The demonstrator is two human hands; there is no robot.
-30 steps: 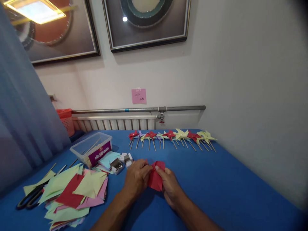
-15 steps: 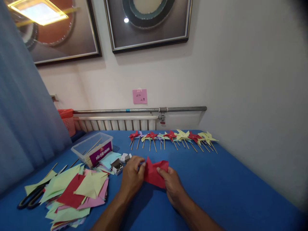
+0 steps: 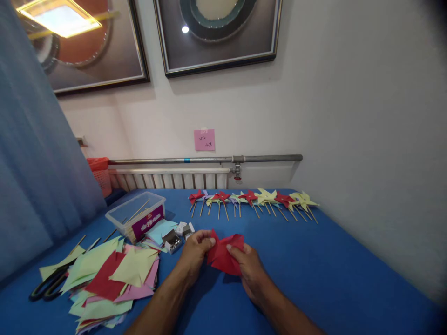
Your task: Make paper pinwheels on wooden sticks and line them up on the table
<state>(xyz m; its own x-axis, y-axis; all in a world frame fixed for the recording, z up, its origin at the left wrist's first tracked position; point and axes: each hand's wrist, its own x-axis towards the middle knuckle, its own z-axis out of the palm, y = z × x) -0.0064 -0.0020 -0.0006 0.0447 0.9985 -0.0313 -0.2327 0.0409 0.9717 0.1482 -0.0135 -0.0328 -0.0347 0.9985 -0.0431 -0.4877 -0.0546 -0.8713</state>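
A piece of red paper [image 3: 225, 256] with cut slits and partly bent corners is held up between both hands above the blue table. My left hand [image 3: 198, 251] pinches its upper left corner between thumb and fingers. On the opposite side my right hand [image 3: 249, 263] grips the paper, its thumb pressed on the front near the middle. The fingers behind the paper are hidden. Just left of my left hand lie small open boxes [image 3: 172, 241] with small metal pieces in one.
A stack of coloured paper squares [image 3: 134, 267] and black-handled scissors [image 3: 49, 284] lie at the left. Behind them stands a clear plastic box [image 3: 139, 216] with sticks. Finished pinwheels [image 3: 249, 197] form a row along the back. A blue curtain [image 3: 38, 139] hangs at the left.
My left hand has shifted its hold, its thumb now lying on the red paper's left corner. The right hand keeps its grip. The view has shifted slightly.
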